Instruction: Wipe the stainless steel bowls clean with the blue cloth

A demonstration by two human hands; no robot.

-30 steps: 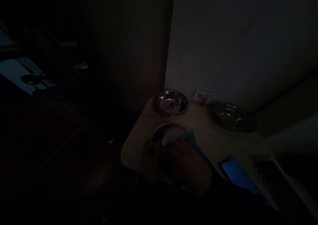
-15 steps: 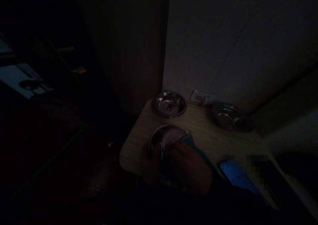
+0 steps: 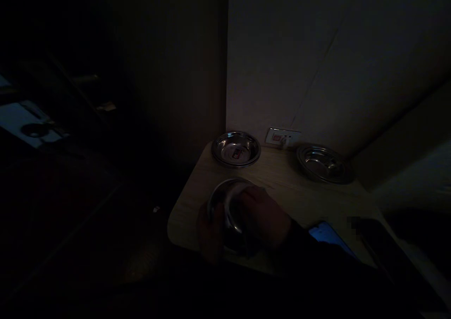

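Note:
The light is very dim. A shiny steel bowl [image 3: 232, 220] is tilted between my two hands over the front of the table. My left hand [image 3: 210, 234] grips its left rim, the thumb over the inside and the fingers around the outside. My right hand [image 3: 262, 215] is curled at the bowl's right side, pressed to the metal and blurred by motion. A dark teal cloth, plain to see earlier beneath the right hand, is now mostly hidden in shadow under it.
Stacked steel bowls [image 3: 236, 150] stand at the table's back left corner. Steel dishes [image 3: 324, 164] lean at the back right. A wall socket [image 3: 282, 137] sits between them. A lit phone [image 3: 331, 238] and a dark long object [image 3: 391, 253] lie on the right of the wooden table [image 3: 190, 211].
My right hand has moved a little left and up along the bowl. The cloth's teal edge no longer shows. The view has shifted slightly.

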